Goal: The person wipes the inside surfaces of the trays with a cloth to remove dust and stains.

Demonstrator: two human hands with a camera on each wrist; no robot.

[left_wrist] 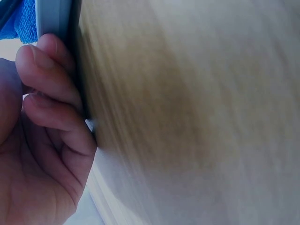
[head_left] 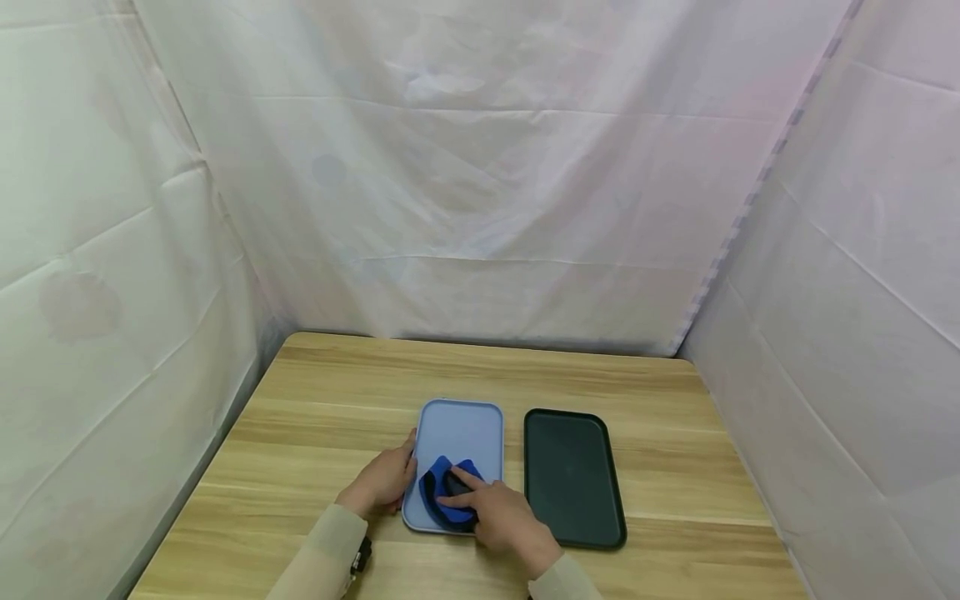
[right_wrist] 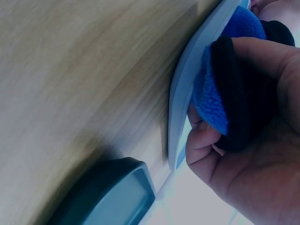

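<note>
Blue-and-black cloth piece [head_left: 438, 479] is located on the near half of the light-blue tray [head_left: 460, 429], which is laid flat on the worktop [head_left: 315, 417]; dark green tray [head_left: 573, 479] is placed just to its right, with a narrow gap left between the two. Cloth piece is grasped by the right hand [head_left: 504, 512], two fingers being laid across its top and the dark band being taken between thumb and fingers in the right wrist view. Tray's left rim is gripped by the left hand [head_left: 388, 477], bent fingers being set against the outer side. Step in hand is judged to be work with the cloth on the tray surface, probably wiping or arranging; which of the two cannot be told from a single moment. For the next move, even pressure on the cloth and a steady rim are thought to be needed; should the cloth be lifted instead, a firmer pinch on both layers would be called for, lest a loose flap be dragged
</note>
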